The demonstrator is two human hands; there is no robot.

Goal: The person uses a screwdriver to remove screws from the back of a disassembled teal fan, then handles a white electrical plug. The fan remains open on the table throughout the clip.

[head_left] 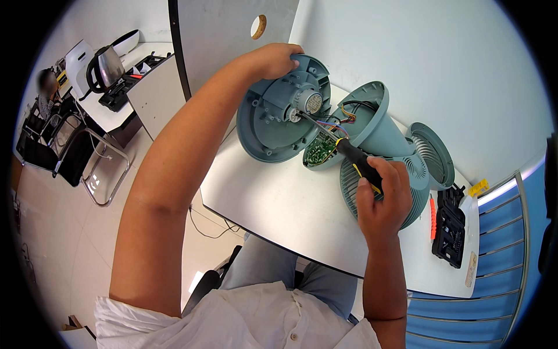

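While the left hand (278, 60) grips the top rim of the round grey-green fan housing (273, 125) and props it on edge on the white table (279, 209), the right hand (383, 198) is closed around the black-and-yellow screwdriver (356, 161). Its shaft runs up and to the left from that fist, the tip meeting the motor hub (307, 103) at the housing's centre. Just below the shaft lies the green circuit board (320, 150).

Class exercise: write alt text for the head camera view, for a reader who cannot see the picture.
A person's right hand drives a black-handled screwdriver into the motor of a dismantled grey-green fan, while the left hand steadies the round fan housing on a white table. A black tool case lies to the right.
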